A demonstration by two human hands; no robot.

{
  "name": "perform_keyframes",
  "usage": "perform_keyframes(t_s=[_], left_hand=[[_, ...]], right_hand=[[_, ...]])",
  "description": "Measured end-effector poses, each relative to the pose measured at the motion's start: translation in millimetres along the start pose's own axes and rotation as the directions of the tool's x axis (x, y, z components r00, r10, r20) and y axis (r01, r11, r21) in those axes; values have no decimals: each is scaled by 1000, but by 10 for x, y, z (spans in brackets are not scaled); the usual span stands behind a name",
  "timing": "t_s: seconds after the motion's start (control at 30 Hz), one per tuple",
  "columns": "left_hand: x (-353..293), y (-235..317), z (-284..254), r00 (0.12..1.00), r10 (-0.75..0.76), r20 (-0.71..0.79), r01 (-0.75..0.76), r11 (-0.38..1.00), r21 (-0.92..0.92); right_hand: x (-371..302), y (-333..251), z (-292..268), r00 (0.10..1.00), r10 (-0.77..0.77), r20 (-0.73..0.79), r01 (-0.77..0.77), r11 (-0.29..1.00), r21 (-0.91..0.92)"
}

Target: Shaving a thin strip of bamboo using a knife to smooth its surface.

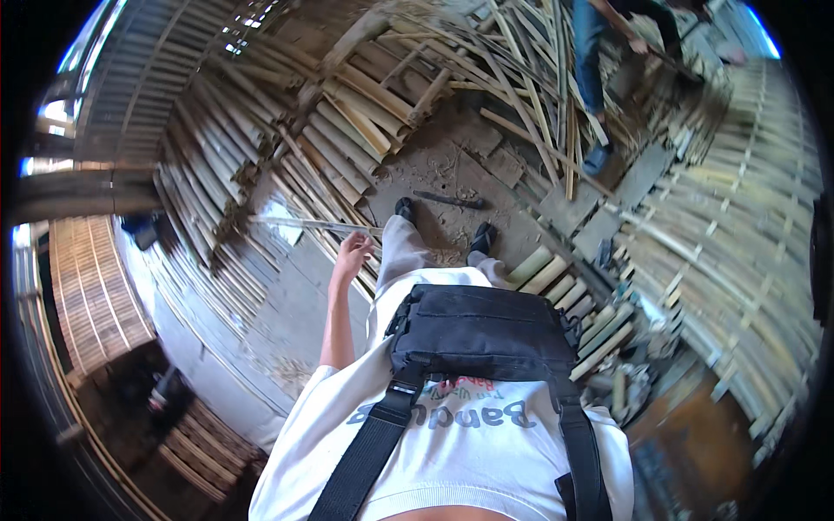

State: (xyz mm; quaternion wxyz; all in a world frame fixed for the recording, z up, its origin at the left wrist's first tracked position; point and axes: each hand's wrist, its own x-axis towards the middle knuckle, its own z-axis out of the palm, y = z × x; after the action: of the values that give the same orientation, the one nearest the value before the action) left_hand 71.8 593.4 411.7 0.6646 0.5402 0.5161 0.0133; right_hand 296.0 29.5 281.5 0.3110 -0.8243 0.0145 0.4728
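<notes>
My left hand hangs beside my left thigh, its fingers loosely bent and apart, with nothing visible in it. Just past its fingertips runs a thin pale strip; whether the fingers touch it I cannot tell. Split bamboo pieces lie stacked on the floor ahead and to the left of this hand. My right hand is out of sight. On the dirt floor in front of my feet lies a dark, long, narrow piece, its kind unclear.
Bamboo poles are piled at the left, and long slats lie crisscrossed ahead. At the far right another person's hand is on a dark, long tool. Short bamboo lengths lie by my right foot. A woven bamboo wall bounds the right.
</notes>
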Motion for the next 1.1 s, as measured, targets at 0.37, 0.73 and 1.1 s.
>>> perform_keyframes(t_s=[0.37, 0.73, 1.1], left_hand=[[-357, -1155, -166, 832, -490, -260, 379, 844, -380], [421, -1571, -1714, 995, -9, -95, 49, 907, 419], [2122, 648, -2311, 999, -7, -33, -4, 946, -324]], right_hand=[[384, -2564, -838, 945, 173, -278, -90, 954, 287], [629, -3861, 1086, 965, -200, 170, 180, 976, 124], [-365, -3780, 1313, 962, -168, -216, 191, 977, 94]])
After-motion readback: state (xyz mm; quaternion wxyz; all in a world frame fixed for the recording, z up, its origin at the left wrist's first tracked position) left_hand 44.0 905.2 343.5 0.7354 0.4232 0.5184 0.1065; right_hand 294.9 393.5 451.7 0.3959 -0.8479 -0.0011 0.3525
